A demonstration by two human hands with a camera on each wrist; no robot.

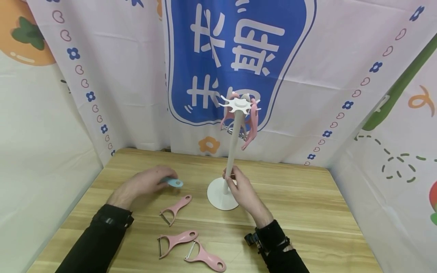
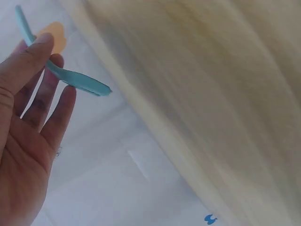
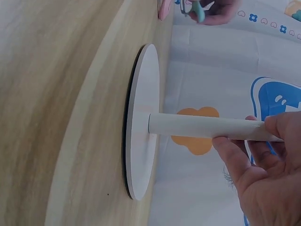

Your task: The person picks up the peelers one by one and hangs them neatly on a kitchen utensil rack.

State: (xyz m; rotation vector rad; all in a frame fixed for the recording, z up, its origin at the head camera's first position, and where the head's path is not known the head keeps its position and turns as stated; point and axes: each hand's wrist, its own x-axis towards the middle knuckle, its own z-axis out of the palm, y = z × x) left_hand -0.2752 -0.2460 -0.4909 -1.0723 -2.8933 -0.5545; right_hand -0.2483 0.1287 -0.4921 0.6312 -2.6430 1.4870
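Note:
My left hand (image 1: 150,180) pinches a light blue peeler (image 1: 175,182) between thumb and fingers, above the left part of the table. In the left wrist view the blue peeler (image 2: 80,81) shows edge-on in the fingertips. My right hand (image 1: 244,189) grips the lower pole of a white rack (image 1: 232,151), its fingers curled round the pole (image 3: 202,126). The rack stands on a round white base (image 1: 218,195). Pink peelers (image 1: 253,123) and a pale one hang from hooks at its top, partly hidden behind the pole.
Nearest the left hand, a pink peeler (image 1: 177,208) lies on the wooden table (image 1: 300,212). Two more pink peelers, one (image 1: 177,240) beside the other (image 1: 208,258), lie closer to the front. A printed cloth (image 1: 136,94) hangs behind the table.

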